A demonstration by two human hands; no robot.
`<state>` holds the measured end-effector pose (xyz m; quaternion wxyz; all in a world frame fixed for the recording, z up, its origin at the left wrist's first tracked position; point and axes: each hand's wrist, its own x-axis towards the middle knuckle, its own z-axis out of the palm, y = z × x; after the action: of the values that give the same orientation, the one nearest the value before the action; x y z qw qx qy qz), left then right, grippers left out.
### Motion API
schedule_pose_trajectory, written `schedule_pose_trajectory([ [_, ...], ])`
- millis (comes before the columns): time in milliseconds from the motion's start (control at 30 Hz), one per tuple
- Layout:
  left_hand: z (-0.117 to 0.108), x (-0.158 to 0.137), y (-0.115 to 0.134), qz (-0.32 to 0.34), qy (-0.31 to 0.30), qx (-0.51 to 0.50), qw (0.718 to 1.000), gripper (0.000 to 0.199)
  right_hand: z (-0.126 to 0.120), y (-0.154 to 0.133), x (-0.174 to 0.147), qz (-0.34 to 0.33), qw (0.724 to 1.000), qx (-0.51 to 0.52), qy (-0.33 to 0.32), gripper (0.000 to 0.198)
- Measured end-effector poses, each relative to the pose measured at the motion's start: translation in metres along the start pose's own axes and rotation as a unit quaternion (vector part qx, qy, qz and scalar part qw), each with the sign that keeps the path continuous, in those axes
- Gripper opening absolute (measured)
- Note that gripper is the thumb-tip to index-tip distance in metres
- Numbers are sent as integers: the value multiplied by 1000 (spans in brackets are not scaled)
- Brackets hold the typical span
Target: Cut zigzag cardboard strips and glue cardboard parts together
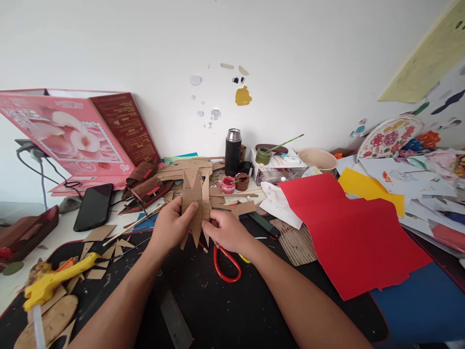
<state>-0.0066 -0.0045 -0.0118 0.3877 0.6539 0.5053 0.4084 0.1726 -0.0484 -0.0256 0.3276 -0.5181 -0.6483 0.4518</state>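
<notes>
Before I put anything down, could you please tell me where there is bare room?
Mostly bare but for small specks: the black mat between the metal strip, the red loop handle and the right forearm. Another patch lies between that forearm and the red sheet. The left is crowded with the glue gun and cardboard scraps.

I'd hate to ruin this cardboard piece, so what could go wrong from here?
The cardboard piece has narrow points that might bend while the left hand and right hand grip it. The pink jar beyond the hands looks open and could spill if knocked. The red handle near the right hand could get bumped.
</notes>
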Motion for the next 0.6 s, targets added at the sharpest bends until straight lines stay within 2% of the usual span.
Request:
schedule_pose_trajectory([
  [433, 0, -2, 1, 8, -11, 33, 999, 41, 5, 4, 1, -26, 999, -26, 36, 30],
  [600, 5, -5, 0, 38, 29, 110, 993, 35, 11, 8, 6, -27, 996, -54, 70, 27],
])
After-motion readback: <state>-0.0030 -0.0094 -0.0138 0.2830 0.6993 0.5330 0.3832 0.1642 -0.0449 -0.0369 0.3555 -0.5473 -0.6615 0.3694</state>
